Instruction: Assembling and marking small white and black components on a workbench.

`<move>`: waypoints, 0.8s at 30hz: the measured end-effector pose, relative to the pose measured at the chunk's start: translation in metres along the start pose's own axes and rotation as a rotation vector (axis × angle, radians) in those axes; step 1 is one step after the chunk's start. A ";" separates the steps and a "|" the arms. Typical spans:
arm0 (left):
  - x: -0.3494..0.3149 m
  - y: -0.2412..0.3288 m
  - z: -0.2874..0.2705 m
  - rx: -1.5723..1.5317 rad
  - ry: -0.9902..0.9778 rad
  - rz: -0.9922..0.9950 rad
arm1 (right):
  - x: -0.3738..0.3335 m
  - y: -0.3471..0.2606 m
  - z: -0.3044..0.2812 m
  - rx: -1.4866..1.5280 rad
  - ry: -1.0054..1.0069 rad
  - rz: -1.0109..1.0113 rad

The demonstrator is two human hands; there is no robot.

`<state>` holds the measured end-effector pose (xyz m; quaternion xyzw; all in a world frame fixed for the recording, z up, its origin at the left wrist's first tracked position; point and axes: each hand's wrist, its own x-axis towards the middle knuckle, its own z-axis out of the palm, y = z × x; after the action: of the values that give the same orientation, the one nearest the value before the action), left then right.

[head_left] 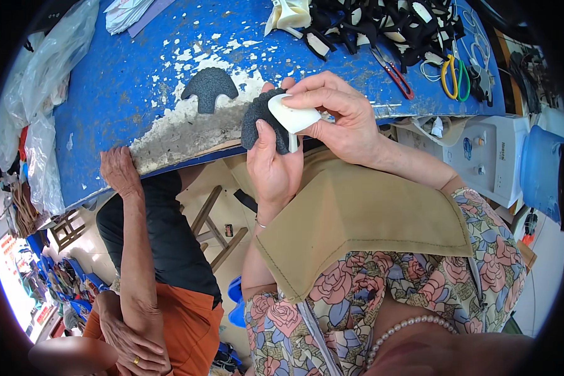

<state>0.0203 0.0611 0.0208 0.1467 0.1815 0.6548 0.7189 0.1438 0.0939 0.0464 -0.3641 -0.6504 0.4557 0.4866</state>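
Above the table's near edge, my left hand (274, 169) grips a dark grey, fuzzy mushroom-shaped piece (252, 123), its thumb on the near side. My right hand (344, 116) pinches a smooth white piece (289, 117) with a rounded cap and a narrow stem. This white piece lies over the grey one and covers part of it; whether the two are joined I cannot tell. Flat on the worn tabletop, left of my hands, rests another dark grey mushroom-shaped piece (208, 89).
Several black-and-white pieces (395, 28) are heaped at the far right, with red-handled scissors (400, 80) and yellow-and-green-handled scissors (456, 78) beside them. White parts (288, 15) stand at the back. At left, a co-worker's hand (120, 170) rests on the blue table (122, 81) near plastic bags (44, 81).
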 end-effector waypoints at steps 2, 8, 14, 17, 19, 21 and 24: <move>0.000 0.001 0.000 0.000 0.001 -0.002 | 0.000 -0.001 0.001 -0.044 -0.006 -0.007; 0.000 -0.001 0.001 -0.028 0.004 -0.003 | 0.000 0.002 0.000 -0.103 -0.020 -0.060; -0.001 0.000 0.000 0.051 -0.017 0.017 | 0.000 0.001 0.001 -0.158 -0.039 -0.075; 0.001 0.000 -0.001 0.016 0.028 -0.005 | -0.003 0.002 0.000 0.295 0.025 0.173; 0.002 0.000 -0.004 -0.058 0.030 0.009 | -0.002 0.000 -0.005 0.313 0.001 0.177; 0.002 0.002 -0.003 -0.057 0.047 0.010 | -0.002 0.000 -0.006 0.331 -0.023 0.181; 0.001 0.002 -0.002 -0.007 0.013 0.029 | -0.003 0.002 -0.003 0.325 0.021 0.191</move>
<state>0.0176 0.0619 0.0202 0.1424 0.1819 0.6666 0.7087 0.1472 0.0929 0.0438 -0.3456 -0.5253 0.5951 0.5005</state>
